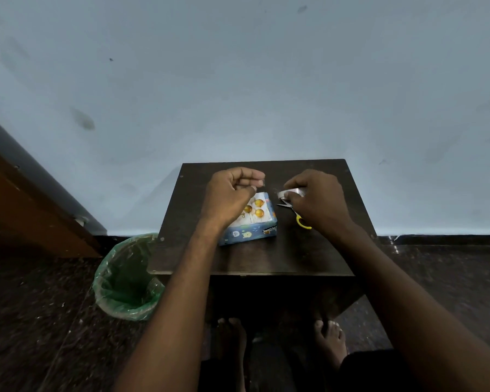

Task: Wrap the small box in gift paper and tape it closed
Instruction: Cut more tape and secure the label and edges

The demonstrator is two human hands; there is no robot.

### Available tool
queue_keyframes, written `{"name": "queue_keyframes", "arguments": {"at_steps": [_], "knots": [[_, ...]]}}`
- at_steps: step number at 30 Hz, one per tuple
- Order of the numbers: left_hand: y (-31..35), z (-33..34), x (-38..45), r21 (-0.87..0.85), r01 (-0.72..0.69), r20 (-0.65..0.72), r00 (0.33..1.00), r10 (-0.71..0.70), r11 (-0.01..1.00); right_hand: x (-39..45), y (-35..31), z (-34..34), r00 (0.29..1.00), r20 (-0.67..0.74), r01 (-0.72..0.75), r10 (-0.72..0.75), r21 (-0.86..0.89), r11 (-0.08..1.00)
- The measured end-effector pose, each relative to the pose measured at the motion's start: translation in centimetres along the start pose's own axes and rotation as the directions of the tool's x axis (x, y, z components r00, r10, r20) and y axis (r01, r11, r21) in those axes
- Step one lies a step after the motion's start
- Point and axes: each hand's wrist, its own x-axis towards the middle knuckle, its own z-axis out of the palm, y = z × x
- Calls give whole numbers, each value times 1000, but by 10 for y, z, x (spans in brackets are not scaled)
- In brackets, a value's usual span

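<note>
Your forearms reach in; right hand (318, 198) grips the tape (292, 192), left hand (232, 193) pinches its end just above the box (252, 222).

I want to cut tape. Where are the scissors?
The scissors lie on the table, right of the box, partly hidden under the right hand.

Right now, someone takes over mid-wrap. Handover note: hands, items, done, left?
Left hand: above the box, fingertips pinched; a tape end between them is likely but too faint to confirm.
Right hand: grips the tape roll.
Box: mid-table, blue gift paper round its sides, top still showing.
Scissors: on the table beneath the right hand.
Done: paper partly round the box.
Left: cut the tape, close and tape the paper.
</note>
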Motion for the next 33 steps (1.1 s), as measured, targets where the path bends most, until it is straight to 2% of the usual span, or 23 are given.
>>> {"name": "queue_keyframes", "arguments": {"at_steps": [3,6,9,11,15,19,22,26,33], "knots": [[-4,-8,-2,40,-33,37,999,32,999,-4,-2,3,989,149,17,-5,-77,997],[-6,-17,-6,72,-63,52,997,59,995,-7,-4,6,992,123,37,-23,-116,992],[-8,-29,-15,71,-48,40,998,45,996,-9,-13,8,997,-7,79,-79,12,997],[-11,-37,-21,63,-24,12,1000,23,998,-13,-25,9,991,-33,133,-129,140,981],[-19,-48,-37,12,30,-38,999,-29,999,-26,-48,22,967,43,230,-252,292,928],[-24,-59,-53,-17,93,-84,992,-94,996,-28,-57,33,922,205,266,-328,278,923],[-28,-63,-63,-25,118,-77,990,-120,993,-29,-59,37,902,259,290,-345,226,930],[-31,-68,-69,-30,129,-36,991,-130,991,-36,-63,47,922,207,297,-326,161,941],[-31,-69,-70,37,150,0,989,-150,988,-34,-67,42,944,167,240,-285,246,939]]}}
